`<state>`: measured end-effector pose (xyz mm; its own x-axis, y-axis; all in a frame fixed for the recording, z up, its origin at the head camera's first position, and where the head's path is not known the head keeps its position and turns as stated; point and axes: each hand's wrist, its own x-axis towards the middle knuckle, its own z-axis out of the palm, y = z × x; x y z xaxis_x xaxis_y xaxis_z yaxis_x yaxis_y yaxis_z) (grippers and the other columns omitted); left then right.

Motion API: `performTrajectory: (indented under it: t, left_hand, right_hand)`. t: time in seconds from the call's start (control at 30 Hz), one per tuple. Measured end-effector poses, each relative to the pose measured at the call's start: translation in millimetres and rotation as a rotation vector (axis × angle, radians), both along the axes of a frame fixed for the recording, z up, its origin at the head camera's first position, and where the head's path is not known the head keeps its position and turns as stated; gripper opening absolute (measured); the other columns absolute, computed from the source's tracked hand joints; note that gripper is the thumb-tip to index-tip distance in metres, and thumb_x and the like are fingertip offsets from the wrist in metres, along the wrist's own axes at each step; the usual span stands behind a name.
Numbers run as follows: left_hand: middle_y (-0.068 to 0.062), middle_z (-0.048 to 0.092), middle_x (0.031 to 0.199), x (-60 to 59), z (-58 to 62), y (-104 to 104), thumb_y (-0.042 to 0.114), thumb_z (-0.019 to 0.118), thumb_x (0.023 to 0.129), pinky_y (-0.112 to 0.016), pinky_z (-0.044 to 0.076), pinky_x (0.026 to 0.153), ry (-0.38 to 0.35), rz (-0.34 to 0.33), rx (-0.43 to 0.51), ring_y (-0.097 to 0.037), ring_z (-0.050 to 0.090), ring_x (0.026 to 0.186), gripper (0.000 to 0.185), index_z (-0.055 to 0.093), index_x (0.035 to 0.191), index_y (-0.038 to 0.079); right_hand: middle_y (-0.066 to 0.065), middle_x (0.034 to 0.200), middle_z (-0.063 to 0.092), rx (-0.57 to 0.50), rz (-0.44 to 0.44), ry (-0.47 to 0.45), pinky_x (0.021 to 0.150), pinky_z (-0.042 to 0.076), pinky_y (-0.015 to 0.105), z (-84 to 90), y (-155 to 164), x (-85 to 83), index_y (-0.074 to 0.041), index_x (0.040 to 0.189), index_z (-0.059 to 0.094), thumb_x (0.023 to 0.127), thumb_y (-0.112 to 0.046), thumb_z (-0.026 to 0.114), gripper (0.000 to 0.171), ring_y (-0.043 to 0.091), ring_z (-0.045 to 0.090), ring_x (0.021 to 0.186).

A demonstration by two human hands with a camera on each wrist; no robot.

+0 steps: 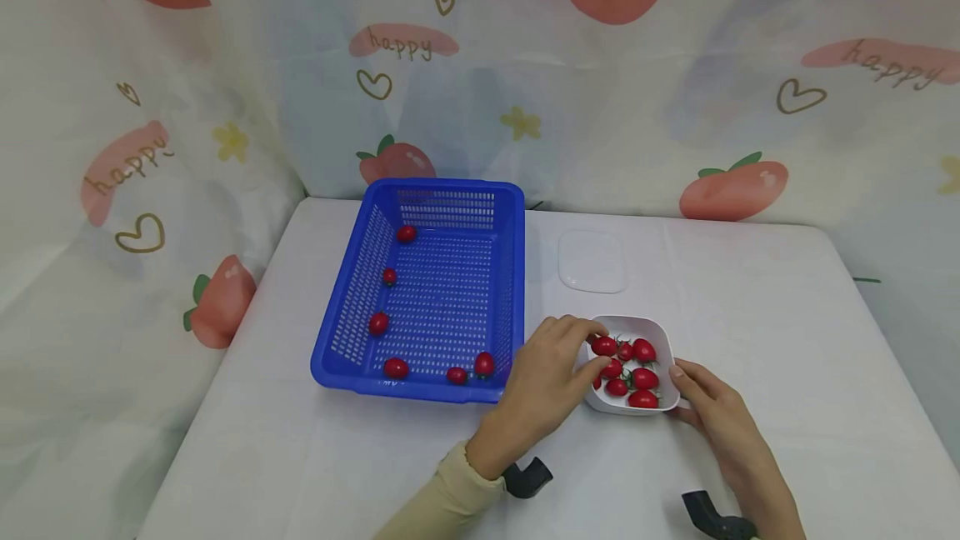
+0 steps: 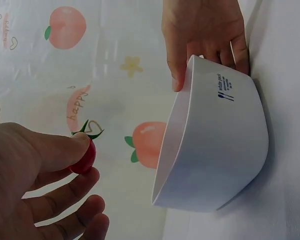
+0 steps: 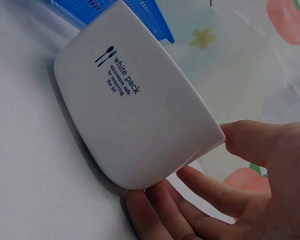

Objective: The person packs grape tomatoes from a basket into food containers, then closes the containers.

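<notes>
Moving cherry tomatoes from bowl to basket, judging by the layout. Table [image 1: 750,457] is carrying a blue basket [image 1: 435,290] left of centre, six tomatoes already lying in it. White bowl [image 1: 633,365] is sitting near the front edge, right of the basket, about eight tomatoes inside. Clear lid [image 1: 592,261] is lying behind the bowl toward the back edge.

Right hand [image 1: 723,423] is steadying the bowl, thumb on the rim, fingers against the wall. Left hand [image 1: 547,382] is pinching one cherry tomato [image 2: 84,156] between thumb and forefinger, just beside the bowl's left rim.

Step in hand looks like the pick-up. Next move is probably calling for a lift clear of the rim, then a carry left over the basket wall.

Head view is hiding the pinched tomato behind the fingers; only the left wrist view is showing it.
</notes>
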<state>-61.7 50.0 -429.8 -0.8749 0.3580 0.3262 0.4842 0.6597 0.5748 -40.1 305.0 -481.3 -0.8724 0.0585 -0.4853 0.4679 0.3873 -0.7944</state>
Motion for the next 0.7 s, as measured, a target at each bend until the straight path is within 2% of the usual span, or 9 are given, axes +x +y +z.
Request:
performTrajectory:
  t: [0.1, 0.17, 0.23, 0.3, 0.4, 0.53, 0.7]
  left_hand:
    - [0.007, 0.073, 0.113, -0.8, -1.5, 8.3, 0.032, 0.078, 0.095, -0.008, 0.046, 0.075, 0.021, 0.000, -0.057, -0.007, 0.062, 0.100, 0.032, 0.068, 0.123, 0.021]
    - [0.007, 0.074, 0.111, -1.0, -3.5, 12.9, 0.033, 0.078, 0.095, -0.007, 0.044, 0.073, 0.023, -0.004, -0.086, -0.006, 0.062, 0.096, 0.032, 0.068, 0.122, 0.020]
    - [0.007, 0.075, 0.110, -1.1, -6.1, 16.7, 0.033, 0.078, 0.095, -0.008, 0.044, 0.072, 0.020, -0.008, -0.109, -0.006, 0.061, 0.093, 0.031, 0.067, 0.121, 0.020]
    - [0.007, 0.076, 0.108, -2.0, -8.9, 19.6, 0.034, 0.078, 0.095, -0.009, 0.044, 0.071, 0.033, -0.005, -0.137, -0.006, 0.061, 0.091, 0.031, 0.067, 0.120, 0.019]
    - [0.008, 0.075, 0.106, -4.4, -14.0, 23.6, 0.035, 0.077, 0.095, -0.012, 0.046, 0.072, 0.086, 0.012, -0.199, -0.007, 0.061, 0.091, 0.029, 0.068, 0.119, 0.020]
    - [0.008, 0.075, 0.105, -8.5, -22.4, 28.4, 0.035, 0.077, 0.096, -0.016, 0.046, 0.069, 0.148, 0.035, -0.282, -0.009, 0.061, 0.091, 0.026, 0.069, 0.116, 0.022]
    - [0.007, 0.074, 0.101, -11.9, -33.0, 32.6, 0.031, 0.079, 0.093, -0.017, 0.043, 0.065, 0.166, 0.048, -0.316, -0.010, 0.061, 0.089, 0.023, 0.070, 0.112, 0.021]
  right_hand:
    - [0.025, 0.171, 0.021, -0.014, -0.010, -0.007, 0.088, 0.054, 0.010, 0.6, 0.1, 0.2, -0.001, 0.163, 0.026, 0.109, -0.053, 0.042, 0.077, 0.036, 0.041, 0.147]
    - [0.025, 0.171, 0.021, -0.020, -0.012, -0.012, 0.088, 0.054, 0.009, 0.9, 0.1, 0.5, -0.001, 0.163, 0.025, 0.109, -0.054, 0.042, 0.078, 0.037, 0.039, 0.149]
    - [0.024, 0.171, 0.021, -0.021, -0.013, -0.009, 0.088, 0.054, 0.009, 0.7, 0.3, 0.9, -0.001, 0.163, 0.026, 0.109, -0.055, 0.043, 0.078, 0.027, 0.049, 0.141]
    - [0.025, 0.171, 0.023, -0.018, -0.011, 0.000, 0.088, 0.054, 0.009, 0.3, 0.5, 1.6, 0.000, 0.162, 0.027, 0.109, -0.054, 0.044, 0.078, 0.006, 0.056, 0.126]
    - [0.026, 0.170, 0.024, -0.017, -0.009, 0.018, 0.087, 0.054, 0.010, 0.0, 0.7, 2.5, 0.001, 0.161, 0.029, 0.109, -0.053, 0.044, 0.077, -0.018, 0.050, 0.103]
    - [0.026, 0.169, 0.025, -0.026, -0.013, 0.028, 0.086, 0.054, 0.010, 0.2, 0.7, 2.7, 0.001, 0.161, 0.029, 0.109, -0.053, 0.045, 0.077, -0.023, 0.048, 0.097]
    - [0.025, 0.170, 0.024, -0.025, -0.019, 0.015, 0.087, 0.054, 0.009, 0.1, 0.6, 2.0, 0.001, 0.161, 0.029, 0.108, -0.053, 0.045, 0.077, -0.023, 0.047, 0.097]
